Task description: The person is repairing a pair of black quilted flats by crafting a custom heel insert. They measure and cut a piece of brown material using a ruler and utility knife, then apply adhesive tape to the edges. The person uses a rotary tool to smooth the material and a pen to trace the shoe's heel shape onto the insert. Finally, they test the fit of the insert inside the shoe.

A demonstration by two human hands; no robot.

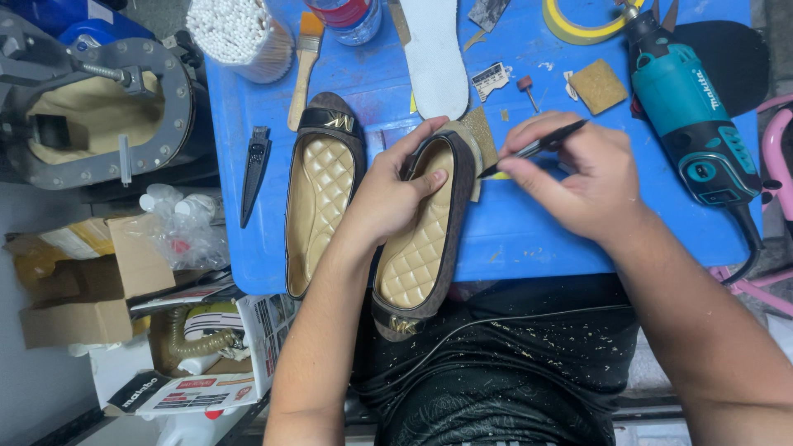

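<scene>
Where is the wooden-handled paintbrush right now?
The wooden-handled paintbrush lies at the far left of the blue table, between the tub of white cotton swabs and the unheld brown flat shoe.

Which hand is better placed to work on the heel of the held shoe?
The right hand, probably: it grips a thin black tool whose tip is at the heel of the flat shoe, while the left hand steadies that shoe.

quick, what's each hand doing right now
Left hand: closed on the brown flat shoe.
Right hand: closed on a thin dark tool.
</scene>
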